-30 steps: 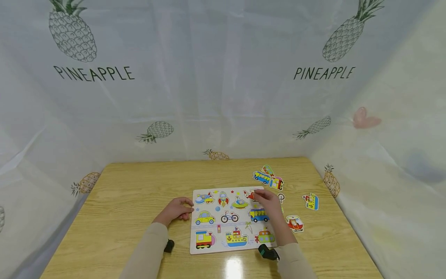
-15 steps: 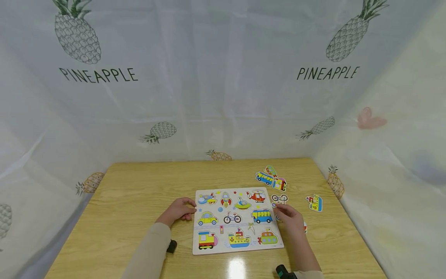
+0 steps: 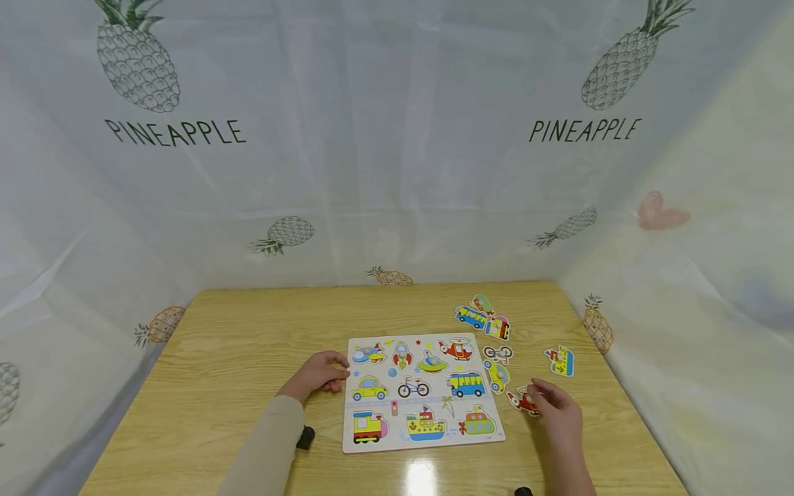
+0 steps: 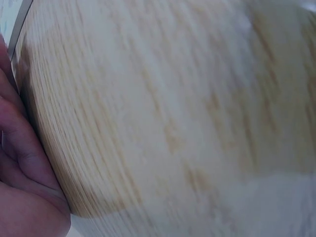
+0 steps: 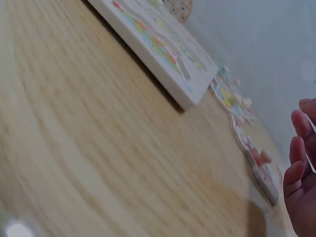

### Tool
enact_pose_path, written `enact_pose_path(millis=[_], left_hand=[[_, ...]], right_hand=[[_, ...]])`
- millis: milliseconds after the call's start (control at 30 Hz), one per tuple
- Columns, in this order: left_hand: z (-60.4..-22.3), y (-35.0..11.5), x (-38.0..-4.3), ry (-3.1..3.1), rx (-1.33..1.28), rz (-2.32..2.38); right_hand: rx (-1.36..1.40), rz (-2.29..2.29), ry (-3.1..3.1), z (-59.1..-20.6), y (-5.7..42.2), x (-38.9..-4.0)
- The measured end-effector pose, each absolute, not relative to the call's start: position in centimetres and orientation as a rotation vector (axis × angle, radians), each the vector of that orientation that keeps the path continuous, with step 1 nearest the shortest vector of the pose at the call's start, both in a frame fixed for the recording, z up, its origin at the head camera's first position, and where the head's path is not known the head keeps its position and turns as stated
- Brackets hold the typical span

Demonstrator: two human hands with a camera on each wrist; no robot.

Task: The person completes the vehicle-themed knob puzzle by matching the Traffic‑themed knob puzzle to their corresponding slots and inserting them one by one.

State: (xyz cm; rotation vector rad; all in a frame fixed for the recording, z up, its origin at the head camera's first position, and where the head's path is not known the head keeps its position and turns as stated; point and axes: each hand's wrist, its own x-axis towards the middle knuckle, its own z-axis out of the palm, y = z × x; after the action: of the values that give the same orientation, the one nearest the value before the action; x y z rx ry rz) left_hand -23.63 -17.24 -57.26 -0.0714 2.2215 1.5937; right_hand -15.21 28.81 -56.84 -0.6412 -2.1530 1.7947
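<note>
A puzzle board printed with vehicles lies on the table. My left hand rests on the table at its left edge, fingertips touching that edge; in the left wrist view the fingers look relaxed. My right hand hovers at the right beside a red helicopter puzzle piece, fingers loosely bent. In the right wrist view that helicopter piece lies flat, its knob uncovered, and the hand appears apart from it. A yellow car piece lies by the board's right edge.
Beyond the car lies a bicycle piece. Farther back a bus piece, a train piece and a submarine piece lie close together. A ship piece is at the far right. Printed curtains surround the table.
My right hand has moved from over the board's upper right corner, past its right edge, to the helicopter piece, which now lies turned differently. My left hand stays at the board's left edge.
</note>
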Motion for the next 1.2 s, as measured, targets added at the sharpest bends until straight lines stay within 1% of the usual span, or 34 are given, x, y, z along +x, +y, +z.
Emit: enact_pose_path(millis=[267, 433, 600, 767, 967, 1200], left_hand=[[-57.3, -17.3, -23.8, 2.202, -0.056, 1.611], [-57.3, -17.4, -23.9, 2.227, -0.068, 1.579], [-57.1, -17.3, -23.8, 2.230, -0.066, 1.577], [-57.1, -17.1, -23.5, 2.197, -0.056, 1.602], [-56.9, -16.8, -23.3, 2.194, -0.062, 1.606], [-56.9, -17.1, -23.5, 2.210, -0.086, 1.571]], right_hand=[[-0.648, 1.674, -2.345, -57.9, 30.7, -15.1], [-0.492, 1.620, -2.500, -58.4, 31.5, -15.2], [-0.305, 1.535, -2.513, -58.9, 31.6, -15.1], [-0.184, 1.379, -2.506, -59.7, 31.9, -14.7], [-0.201, 1.339, -2.538, -59.9, 32.4, -14.4], [-0.234, 1.396, -2.567, -59.9, 32.3, -14.7]])
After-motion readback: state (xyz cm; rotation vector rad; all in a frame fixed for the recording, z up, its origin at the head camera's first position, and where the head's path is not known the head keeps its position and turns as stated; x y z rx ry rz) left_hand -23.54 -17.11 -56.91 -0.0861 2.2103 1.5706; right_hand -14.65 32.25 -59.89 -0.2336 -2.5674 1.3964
